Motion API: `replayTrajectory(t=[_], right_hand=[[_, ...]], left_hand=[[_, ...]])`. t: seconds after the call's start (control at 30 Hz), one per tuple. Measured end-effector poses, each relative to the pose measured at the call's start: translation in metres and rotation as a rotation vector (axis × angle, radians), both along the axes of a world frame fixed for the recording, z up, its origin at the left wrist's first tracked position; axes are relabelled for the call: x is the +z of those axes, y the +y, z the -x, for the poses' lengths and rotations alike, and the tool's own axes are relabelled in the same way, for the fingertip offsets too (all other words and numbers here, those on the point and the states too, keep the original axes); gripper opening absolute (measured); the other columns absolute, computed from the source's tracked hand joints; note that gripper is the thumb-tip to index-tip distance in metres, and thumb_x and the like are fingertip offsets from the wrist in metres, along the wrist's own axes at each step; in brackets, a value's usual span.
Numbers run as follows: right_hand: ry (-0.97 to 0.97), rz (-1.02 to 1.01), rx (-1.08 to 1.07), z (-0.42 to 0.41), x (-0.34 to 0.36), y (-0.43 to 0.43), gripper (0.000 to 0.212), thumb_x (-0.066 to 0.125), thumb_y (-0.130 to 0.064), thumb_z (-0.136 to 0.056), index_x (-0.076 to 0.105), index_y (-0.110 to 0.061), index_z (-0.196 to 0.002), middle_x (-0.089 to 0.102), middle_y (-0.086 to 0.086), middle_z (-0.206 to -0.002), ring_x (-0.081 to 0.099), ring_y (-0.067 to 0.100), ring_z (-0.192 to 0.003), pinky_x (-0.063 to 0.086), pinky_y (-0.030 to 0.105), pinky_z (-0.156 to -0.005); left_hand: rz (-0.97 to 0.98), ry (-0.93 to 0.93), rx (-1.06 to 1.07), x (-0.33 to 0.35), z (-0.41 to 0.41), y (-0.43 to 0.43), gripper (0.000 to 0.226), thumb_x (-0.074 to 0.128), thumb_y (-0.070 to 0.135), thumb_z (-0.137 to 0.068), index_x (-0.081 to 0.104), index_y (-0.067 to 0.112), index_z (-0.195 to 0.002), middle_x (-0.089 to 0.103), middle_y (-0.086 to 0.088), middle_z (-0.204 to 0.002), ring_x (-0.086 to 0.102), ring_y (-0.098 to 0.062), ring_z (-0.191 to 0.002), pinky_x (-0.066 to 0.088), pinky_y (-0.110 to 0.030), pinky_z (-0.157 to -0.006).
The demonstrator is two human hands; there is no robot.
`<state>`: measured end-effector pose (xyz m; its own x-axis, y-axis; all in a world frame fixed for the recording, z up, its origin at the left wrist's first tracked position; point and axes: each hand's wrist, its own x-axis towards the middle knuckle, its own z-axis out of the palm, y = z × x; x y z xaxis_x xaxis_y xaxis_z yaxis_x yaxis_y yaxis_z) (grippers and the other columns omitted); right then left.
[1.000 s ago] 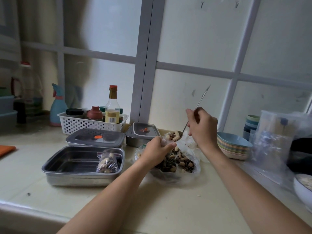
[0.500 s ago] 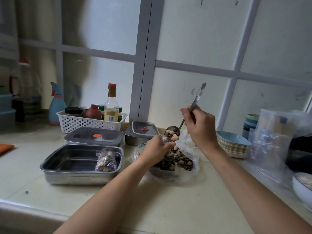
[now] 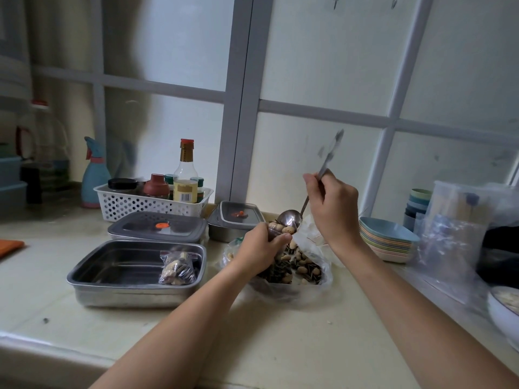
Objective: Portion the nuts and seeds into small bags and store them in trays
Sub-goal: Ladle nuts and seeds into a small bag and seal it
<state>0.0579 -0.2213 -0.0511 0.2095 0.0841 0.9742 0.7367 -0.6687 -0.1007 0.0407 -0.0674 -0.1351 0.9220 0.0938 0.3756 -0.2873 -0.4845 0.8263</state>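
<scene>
On the pale tabletop (image 3: 280, 346) I see the left hand (image 3: 259, 248), its fingers curled round a small bag (image 3: 276, 228) of nuts, just above the big open bag (image 3: 303, 265) near the back edge. The right hand (image 3: 334, 211) pinches a spoon (image 3: 289, 219), tipped at the small bag's mouth. Toward the left edge, a steel tray (image 3: 112, 279) holds one filled bag (image 3: 177, 266).

The left hand (image 3: 259, 248), forearm stretched forward, curls in a fist round the neck of a small clear plastic bag of nuts (image 3: 278, 228). Just right of it and higher, the right hand (image 3: 335, 211) pinches the thin handle of a silver metal spoon (image 3: 289, 219), wrist bent, the bowl tipped beside the left thumb.
</scene>
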Motion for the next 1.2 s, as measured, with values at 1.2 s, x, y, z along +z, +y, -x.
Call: replayTrajectory(t=[1.2], right_hand=[[0.986, 0.205, -0.291, -0.031, -0.074, -0.021, 0.063, 0.059, -0.060, -0.095, 0.056, -0.014, -0.052, 0.063, 0.004, -0.052, 0.059, 0.022, -0.050, 0.045, 0.032, -0.055]], left_hand=[[0.157, -0.109, -0.180, -0.005, 0.002, 0.002, 0.046, 0.069, 0.027, -0.097, 0.039, 0.016, -0.130, 0.070, -0.004, -0.091, 0.069, -0.014, -0.086, 0.058, -0.041, -0.089]])
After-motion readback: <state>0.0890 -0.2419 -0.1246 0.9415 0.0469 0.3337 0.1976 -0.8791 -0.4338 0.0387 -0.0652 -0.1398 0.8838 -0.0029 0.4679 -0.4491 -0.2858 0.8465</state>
